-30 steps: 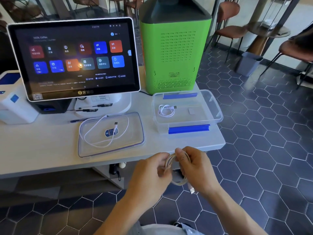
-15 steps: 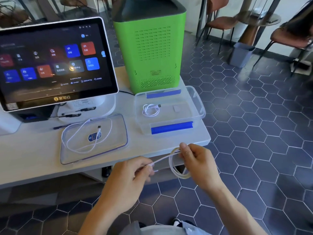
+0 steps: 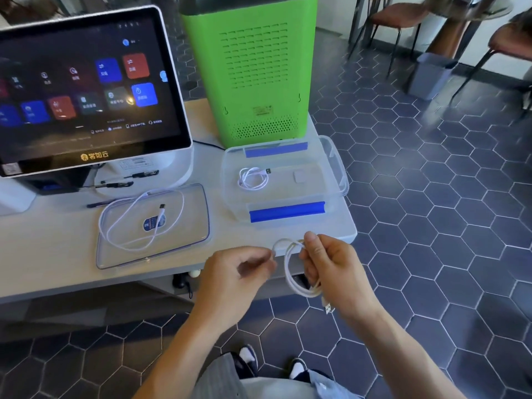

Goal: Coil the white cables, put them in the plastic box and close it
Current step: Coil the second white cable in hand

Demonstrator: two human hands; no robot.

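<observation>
**Cable half coiled in front of the desk**

The person stands at the front edge of the desk [image 3: 259, 234], both hands held out just off its near right corner. The right hand [image 3: 331, 269] has its fingers curled round a bundle of white cable [image 3: 290, 272]; several loops hang down from the grip, and a plug [image 3: 328, 308] dangles below the palm. The left hand [image 3: 239, 272] pinches the free end of that same cable between thumb and fingertips, its other fingers loosely curled, a short arc of cable running across the gap between the two hands.

On the desk, at the right-hand end, sits the clear plastic box [image 3: 336, 168], open, with blue clips along its near and far sides. A small coiled cable [image 3: 253, 178] lies on its floor, toward the left, with a dark plug pointing right. A small pale square lies near the middle of the box; I cannot tell what it is.

To the left of the box, near the front edge, the clear lid [image 3: 198, 214] lies flat. A loose cable [image 3: 135, 223] sprawls across it in wide loops, over a blue oval sticker.

Behind the lid stands a touchscreen [image 3: 86, 87] on a white base, its icons lit. Behind the box, at the back right corner, stands a tall green machine [image 3: 250, 67]. A few pens [image 3: 115, 185] lie at the screen's foot.
</observation>
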